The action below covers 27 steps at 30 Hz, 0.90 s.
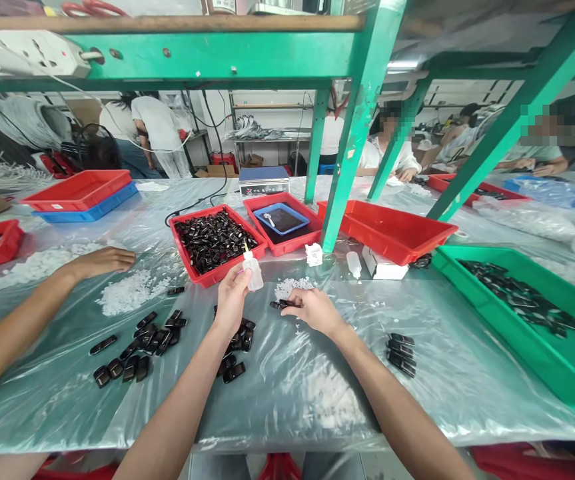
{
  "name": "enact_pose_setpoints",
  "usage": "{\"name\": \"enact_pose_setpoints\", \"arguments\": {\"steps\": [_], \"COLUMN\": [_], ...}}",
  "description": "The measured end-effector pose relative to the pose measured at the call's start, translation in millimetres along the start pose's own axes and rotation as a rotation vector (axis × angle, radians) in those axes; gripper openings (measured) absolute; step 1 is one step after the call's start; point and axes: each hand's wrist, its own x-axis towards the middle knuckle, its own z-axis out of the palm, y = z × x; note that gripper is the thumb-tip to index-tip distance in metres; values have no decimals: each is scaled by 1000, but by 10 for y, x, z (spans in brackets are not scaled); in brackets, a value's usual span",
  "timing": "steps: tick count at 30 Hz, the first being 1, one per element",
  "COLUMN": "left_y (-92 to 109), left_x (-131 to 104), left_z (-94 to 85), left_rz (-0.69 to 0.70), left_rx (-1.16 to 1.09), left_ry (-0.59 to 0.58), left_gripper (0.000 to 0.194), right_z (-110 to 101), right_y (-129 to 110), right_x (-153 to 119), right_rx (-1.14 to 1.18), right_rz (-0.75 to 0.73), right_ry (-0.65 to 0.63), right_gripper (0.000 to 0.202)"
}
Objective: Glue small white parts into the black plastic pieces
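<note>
I see left grip [232, 297] pinching bottle [254, 273], right grip [316, 311] pinching black piece [287, 303], both well inside near edge of table [277, 403]. Bottle probably light, soft: hold body gently. Piece maybe slippery: hold sides.

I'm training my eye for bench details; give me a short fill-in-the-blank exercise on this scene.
The left hand holds a squeeze bottle, its tip pointing ____.
The right hand grips a black piece beside loose ____ bits.
A small blue tray with a spoon lies inside a ____ tray.
The large tray at the near right is ____.
Missing words: up; white; red; green.
</note>
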Motion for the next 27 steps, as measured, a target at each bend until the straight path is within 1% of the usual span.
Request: {"name": "enact_pose_setpoints", "arguments": {"steps": [3,6,9,12,16,18,20,22,27], "left_y": [2,21,57,96,128,136,144,152,149], "left_x": [4,9,3,-10,-26,-31,-39,-50,-82], "left_z": [-6,-13,-7,10,22,22,22,28,70], "left_rz": [-8,-37,-77,-152,-258,-278,-296,-318,-361], "left_rx": [-40,-78,-107,-147,-217,-247,-274,-293,-330], "left_ry": [19,8,0,16,12,-2,-29,-45,12], "left_gripper": [41,38,39,43,40,34,31,31,38], "right_z": [-16,-36,-37,-9,37,44,37,25,26], "right_y": [27,37,40,23,-22,-41,-52,-60,-92], "right_x": [4,-4,-5,14,57,72,77,75,62], "right_rx": [50,108,183,377,780,904,969,1009,1069], "right_rz": [5,8,-4,-21,14,31,49,76,109], "right_ry": [62,130,189,237,240,261,284,288,290], "right_gripper": [34,38,33,27,35,40,43,45,43]}}
